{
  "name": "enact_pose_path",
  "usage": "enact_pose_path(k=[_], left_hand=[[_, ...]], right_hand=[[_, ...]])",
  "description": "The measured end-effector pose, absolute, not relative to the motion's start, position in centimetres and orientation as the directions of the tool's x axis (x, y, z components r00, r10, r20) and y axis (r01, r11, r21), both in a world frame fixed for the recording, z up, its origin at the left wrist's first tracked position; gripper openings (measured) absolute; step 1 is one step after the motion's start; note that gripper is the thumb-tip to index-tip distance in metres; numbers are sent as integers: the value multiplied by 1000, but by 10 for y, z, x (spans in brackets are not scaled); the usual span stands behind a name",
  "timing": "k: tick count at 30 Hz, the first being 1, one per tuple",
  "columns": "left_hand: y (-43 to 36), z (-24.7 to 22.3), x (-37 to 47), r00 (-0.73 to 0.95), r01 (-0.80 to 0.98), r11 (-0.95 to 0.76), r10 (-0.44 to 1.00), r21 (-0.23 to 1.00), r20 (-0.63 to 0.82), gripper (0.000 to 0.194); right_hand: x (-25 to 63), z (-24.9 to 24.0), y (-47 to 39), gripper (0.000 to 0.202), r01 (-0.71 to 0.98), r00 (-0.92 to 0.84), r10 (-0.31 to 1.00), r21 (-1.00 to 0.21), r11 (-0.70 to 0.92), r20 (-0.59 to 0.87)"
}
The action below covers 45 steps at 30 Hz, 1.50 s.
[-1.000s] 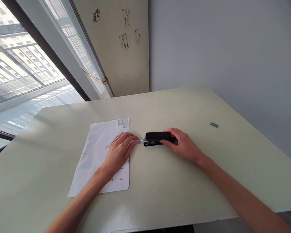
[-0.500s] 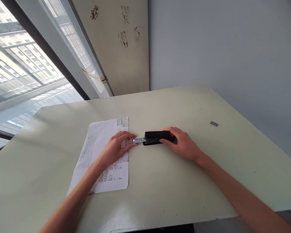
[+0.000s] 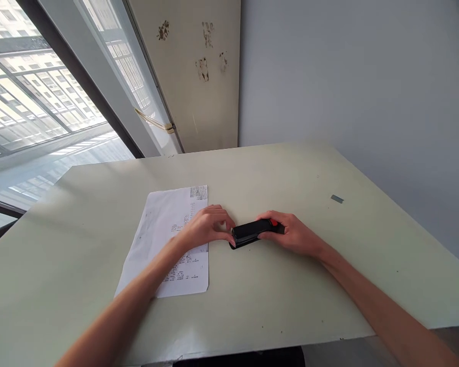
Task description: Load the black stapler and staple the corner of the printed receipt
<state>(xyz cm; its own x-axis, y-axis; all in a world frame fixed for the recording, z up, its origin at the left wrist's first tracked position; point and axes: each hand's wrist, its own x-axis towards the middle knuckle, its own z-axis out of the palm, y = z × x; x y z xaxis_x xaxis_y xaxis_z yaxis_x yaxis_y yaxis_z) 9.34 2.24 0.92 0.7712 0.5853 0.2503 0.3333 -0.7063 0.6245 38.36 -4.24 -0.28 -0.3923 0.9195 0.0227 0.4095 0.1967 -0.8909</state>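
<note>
A black stapler [image 3: 250,232] with a red part near its rear lies slightly slanted above the table, or on it; I cannot tell which. My right hand [image 3: 292,232] is closed around its rear end, thumb on the near side and fingers on the far side. At its front end, the thumb and fingertips of my left hand [image 3: 210,227] are pinched against the tip. No metal tray sticks out of the front. Under my left hand and forearm lie white printed sheets of paper [image 3: 164,204], partly hidden by them.
A small grey strip [image 3: 337,199], perhaps staples, lies on the right of the pale table [image 3: 275,290]. Behind the table stand a grey wall [image 3: 348,76] and a stained cream panel [image 3: 202,112]. A window [image 3: 34,86] is at the left.
The metal tray that stuck out of the stapler's front is now inside it. My left hand has moved right to the stapler's tip, and the stapler has tilted, its front end nearer me.
</note>
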Motion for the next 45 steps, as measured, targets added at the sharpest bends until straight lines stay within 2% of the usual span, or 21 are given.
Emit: enact_pose_path(k=[7, 13, 15, 18, 20, 23, 27, 31, 39, 45], left_hand=[[13, 6, 100, 772, 374, -753, 576, 542, 267, 47], [19, 15, 77, 762, 420, -771, 586, 479, 276, 43], [34, 16, 52, 640, 565, -708, 700, 424, 316, 43], [62, 12, 11, 273, 875, -377, 902, 304, 334, 43], [77, 6, -10, 187, 917, -283, 928, 282, 323, 48], [81, -2, -23, 182, 928, -266, 934, 259, 307, 49], [63, -8, -18, 239, 907, -320, 926, 274, 291, 49], [43, -10, -6, 292, 861, -376, 917, 343, 271, 46], [25, -16, 34, 277, 828, -371, 922, 420, 269, 43], [1, -12, 44, 269, 787, -423, 890, 449, 367, 27]], right_hand=[[378, -4, -57, 31, 430, -370, 929, -880, 201, 31], [377, 0, -64, 35, 448, -304, 953, -884, 131, -13], [378, -1, -65, 39, 477, -253, 967, -871, 120, -6], [379, -3, -64, 46, 511, -174, 985, -854, 98, 9], [378, -3, -63, 48, 521, -142, 990, -850, 83, 10], [376, 0, -60, 50, 549, -134, 991, -832, 79, 6], [377, 7, -56, 51, 614, -174, 985, -781, 113, 6], [379, 12, -51, 47, 642, -241, 971, -749, 162, 4], [375, 8, -42, 47, 694, -228, 974, -699, 171, 11], [373, 21, -46, 49, 718, -261, 964, -678, 157, -54]])
